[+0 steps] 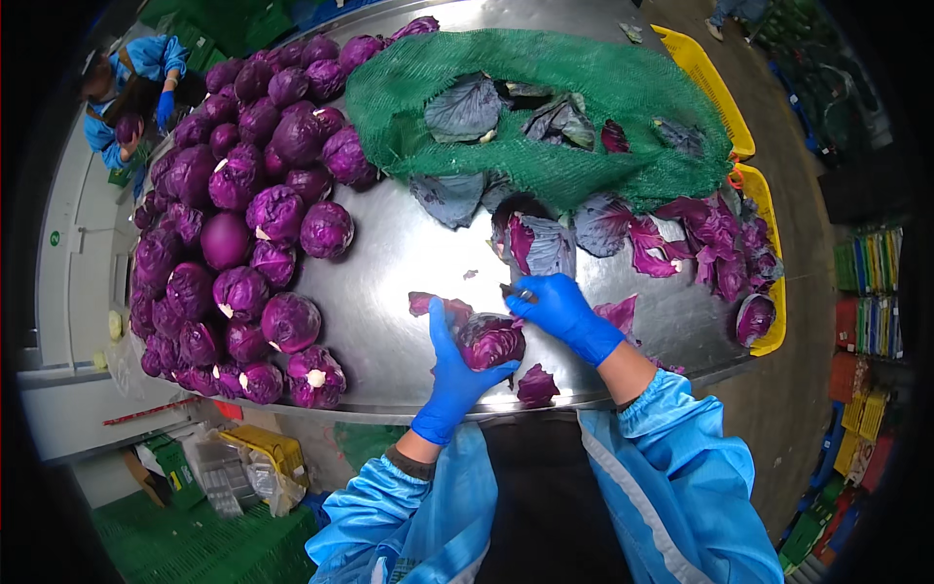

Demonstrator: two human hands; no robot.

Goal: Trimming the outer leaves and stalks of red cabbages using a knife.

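My left hand (461, 376), in a blue glove, grips a red cabbage (490, 342) just above the near part of the steel table (379, 321). A torn purple leaf (430, 304) lies against the far side of that cabbage. To its right, my right hand (558, 310), gloved too, is closed around a small knife (519, 293); most of the knife is hidden by the fingers. One loose purple leaf (538, 387) rests on the table below my right hand, and another leaf (619, 315) lies right of it.
Many whole red cabbages (226, 241) are heaped on the left. A green mesh bag (525, 164) with outer leaves covers the far middle. Yellow crates (767, 321) holding trimmings stand along the right edge. At the far left another person (124, 95) holds a cabbage.
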